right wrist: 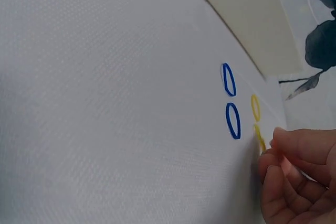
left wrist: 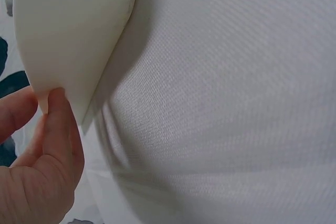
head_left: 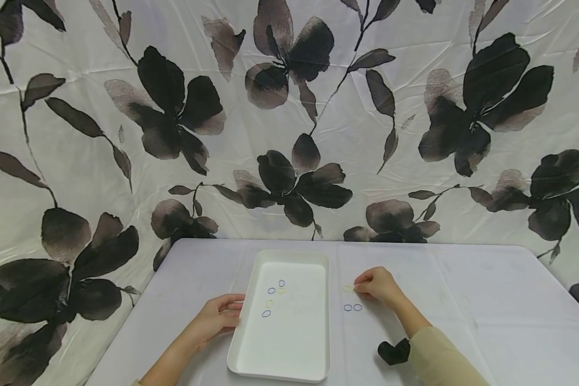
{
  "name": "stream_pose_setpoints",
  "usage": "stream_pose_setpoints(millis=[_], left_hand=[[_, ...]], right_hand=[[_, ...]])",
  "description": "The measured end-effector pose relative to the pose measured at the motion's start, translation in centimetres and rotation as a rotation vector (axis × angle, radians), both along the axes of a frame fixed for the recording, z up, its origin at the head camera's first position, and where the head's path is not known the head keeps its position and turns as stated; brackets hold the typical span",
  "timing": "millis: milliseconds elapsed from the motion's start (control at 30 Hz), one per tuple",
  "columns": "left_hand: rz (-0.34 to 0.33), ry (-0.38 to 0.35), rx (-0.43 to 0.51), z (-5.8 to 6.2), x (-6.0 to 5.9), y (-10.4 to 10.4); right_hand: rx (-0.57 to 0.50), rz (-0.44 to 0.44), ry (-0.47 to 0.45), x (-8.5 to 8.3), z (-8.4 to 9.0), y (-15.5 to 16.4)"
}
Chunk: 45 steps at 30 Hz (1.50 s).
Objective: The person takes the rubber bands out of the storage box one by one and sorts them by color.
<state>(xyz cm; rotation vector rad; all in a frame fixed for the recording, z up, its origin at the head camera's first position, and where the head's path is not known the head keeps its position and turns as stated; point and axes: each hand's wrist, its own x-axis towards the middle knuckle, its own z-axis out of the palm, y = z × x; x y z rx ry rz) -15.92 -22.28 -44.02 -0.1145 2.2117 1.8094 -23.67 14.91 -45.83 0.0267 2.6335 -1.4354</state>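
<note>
A white rectangular tray (head_left: 280, 354) lies on the table, with thin blue rubber bands (head_left: 266, 313) and yellow rubber bands (head_left: 269, 304) on its floor. My left hand (head_left: 222, 317) grips the tray's left rim, thumb and fingers on either side of the edge in the left wrist view. To the right of the tray, my right hand (head_left: 380, 286) has its thumb and index finger together at a yellow rubber band (right wrist: 260, 138), pinching it beside the fingertips. Another yellow rubber band (right wrist: 255, 108) lies just left of it in the head view. Two blue rubber bands (head_left: 353, 307) lie side by side nearer to me.
A white cloth covers the table (head_left: 502, 311). A black object (head_left: 394, 352) shows against the right sleeve (head_left: 439, 354). Behind the table's far edge hangs a white curtain (head_left: 395, 139) with dark flowers.
</note>
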Motion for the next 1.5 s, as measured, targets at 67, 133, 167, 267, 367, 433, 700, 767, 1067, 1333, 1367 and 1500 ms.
stream_pose_setpoints(millis=[67, 133, 167, 267, 367, 433, 700, 767, 1067, 1333, 1367, 1500], left_hand=[[0.004, -0.001, -0.003, 0.0, 0.0, 0.0], [0.008, 0.000, -0.007, 0.1, 0.0, 0.1], [0.009, 0.001, -0.010, 0.1, 0.0, 0.1], [0.009, 0.004, -0.015, 0.2, 0.1, 0.1], [0.009, 0.004, -0.016, 0.2, 0.1, 0.2], [0.012, 0.003, -0.018, 0.2, 0.1, 0.2], [0.026, 0.006, -0.027, 0.2, 0.0, 0.3], [0.024, 0.006, -0.025, 0.2, 0.0, 0.3], [0.014, 0.005, -0.022, 0.1, 0.0, 0.2], [0.005, 0.009, -0.015, 0.1, 0.0, 0.1], [0.003, 0.010, -0.012, 0.1, 0.0, 0.1], [0.004, 0.008, -0.011, 0.1, 0.0, 0.1]], right_hand=[[0.002, 0.001, 0.004, 0.0, 0.2, 0.1], [-0.007, 0.010, 0.010, 0.0, 0.6, 0.2], [-0.017, 0.010, 0.008, 0.0, 0.7, 0.2], [-0.048, 0.015, -0.003, -0.2, 1.1, 0.2], [-0.082, 0.002, -0.027, -0.4, 1.3, 0.0], [-0.108, 0.004, -0.032, -0.5, 1.6, -0.2], [-0.175, 0.060, -0.028, -0.4, 2.9, -1.2], [-0.180, 0.057, -0.036, -0.5, 3.1, -1.6], [-0.192, 0.018, -0.091, -0.6, 3.7, -3.6], [-0.202, 0.056, -0.094, -0.7, 3.9, -5.1], [-0.205, 0.060, -0.096, -0.7, 4.0, -5.3], [-0.216, 0.066, -0.097, -0.6, 4.2, -6.1]])
